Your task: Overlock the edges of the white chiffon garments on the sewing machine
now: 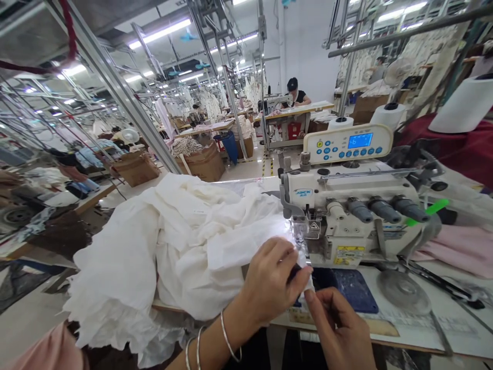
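My left hand [271,280] is closed in a pinch on the edge of the white fabric [181,246], right in front of the presser foot [302,239] of a white overlock sewing machine [346,210]. Just below it, my right hand [337,324] pinches the same fabric edge, thumb up. The two hands almost touch. The rest of the white fabric lies heaped on the table to the left and hangs over the front edge.
A control panel with a blue screen [348,144] stands behind the machine. Pink fabric [458,246] lies at the right, white rolls [464,105] behind it. Another person [295,95] sits at a far table. Cardboard boxes [202,162] and metal racks fill the left side.
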The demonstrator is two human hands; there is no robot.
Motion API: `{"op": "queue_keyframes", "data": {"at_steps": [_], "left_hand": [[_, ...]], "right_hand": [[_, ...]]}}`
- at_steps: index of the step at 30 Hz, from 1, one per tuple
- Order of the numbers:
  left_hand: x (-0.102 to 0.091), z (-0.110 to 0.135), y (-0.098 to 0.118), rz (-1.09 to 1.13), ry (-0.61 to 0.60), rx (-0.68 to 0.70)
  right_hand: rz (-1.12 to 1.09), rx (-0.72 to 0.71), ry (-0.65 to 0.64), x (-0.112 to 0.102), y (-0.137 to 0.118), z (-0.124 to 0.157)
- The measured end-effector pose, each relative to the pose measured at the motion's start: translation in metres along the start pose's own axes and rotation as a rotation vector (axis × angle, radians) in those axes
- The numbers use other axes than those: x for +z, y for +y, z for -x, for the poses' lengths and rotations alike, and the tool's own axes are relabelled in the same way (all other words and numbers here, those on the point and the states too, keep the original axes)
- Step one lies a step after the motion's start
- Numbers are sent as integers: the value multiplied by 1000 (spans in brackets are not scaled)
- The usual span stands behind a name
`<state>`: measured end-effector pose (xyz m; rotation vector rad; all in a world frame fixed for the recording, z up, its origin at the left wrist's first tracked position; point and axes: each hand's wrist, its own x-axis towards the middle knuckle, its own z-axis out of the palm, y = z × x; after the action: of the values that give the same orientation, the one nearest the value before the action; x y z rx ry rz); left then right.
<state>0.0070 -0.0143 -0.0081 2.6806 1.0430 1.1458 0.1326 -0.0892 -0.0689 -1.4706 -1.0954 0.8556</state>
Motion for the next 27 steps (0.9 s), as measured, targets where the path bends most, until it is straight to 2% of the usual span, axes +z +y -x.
{"op": "queue_keyframes", "data": {"at_steps": [3, 6, 13, 16, 20, 24, 27], "left_hand": [[2, 5, 15, -97, 43, 35], [6, 12, 22, -168, 31, 49], [8, 19, 11, -127, 31, -30], [1, 12, -3, -15, -4, -73], [-11, -7, -40, 171, -125, -89], [-15, -32, -75, 204, -242, -37], [-10, -50, -89, 175, -308, -42]], "right_hand": [[-29, -11, 13, 3, 5, 0], [-54, -22, 6, 6, 6, 1], [-102, -17, -30, 15, 7, 5], [-83, 4, -92, 17, 9, 8], [-20, 18, -162, 14, 14, 12], [7, 51, -219, 9, 19, 16], [47, 57, -233, 6, 21, 18]]}}
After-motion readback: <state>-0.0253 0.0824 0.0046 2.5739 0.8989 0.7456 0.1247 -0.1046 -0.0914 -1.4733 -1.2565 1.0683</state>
